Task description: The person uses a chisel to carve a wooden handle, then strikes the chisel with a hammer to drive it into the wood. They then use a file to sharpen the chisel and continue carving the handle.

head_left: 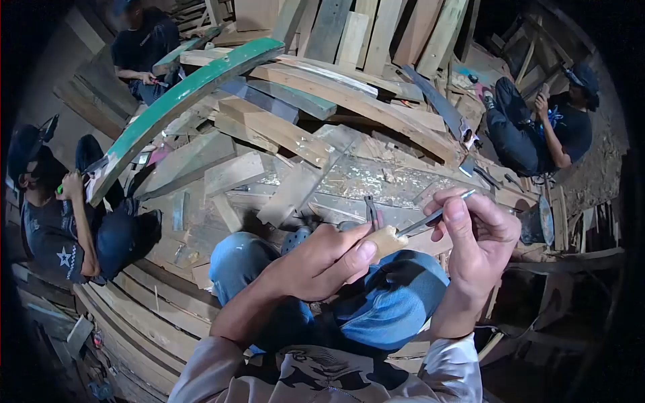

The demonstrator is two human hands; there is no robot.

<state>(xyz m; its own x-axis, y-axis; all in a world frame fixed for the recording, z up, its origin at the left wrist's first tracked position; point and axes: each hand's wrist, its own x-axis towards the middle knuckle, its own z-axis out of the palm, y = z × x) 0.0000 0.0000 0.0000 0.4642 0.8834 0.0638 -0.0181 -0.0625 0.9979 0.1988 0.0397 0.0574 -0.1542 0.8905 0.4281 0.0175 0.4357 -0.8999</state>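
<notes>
My left hand (329, 262) is closed around a small pale wooden piece (385, 243), its thumb on top. A thin metal tool (430, 220) is pinched between the thumb and fingers of my right hand (474, 238), its lower tip at the jagged end of the wooden piece. Both hands are above my knees in blue jeans (396, 302). Just beyond my left hand stands a dark pincer-like tool (371, 209), partly hidden by the hand.
A long green-painted beam (181, 94) slants across the left, over stacked planks (349, 97). One person (60, 215) sits at left with hands on its lower end; another (144, 47) is at upper left, a third (564, 127) at right. Pliers (487, 176) lie at right.
</notes>
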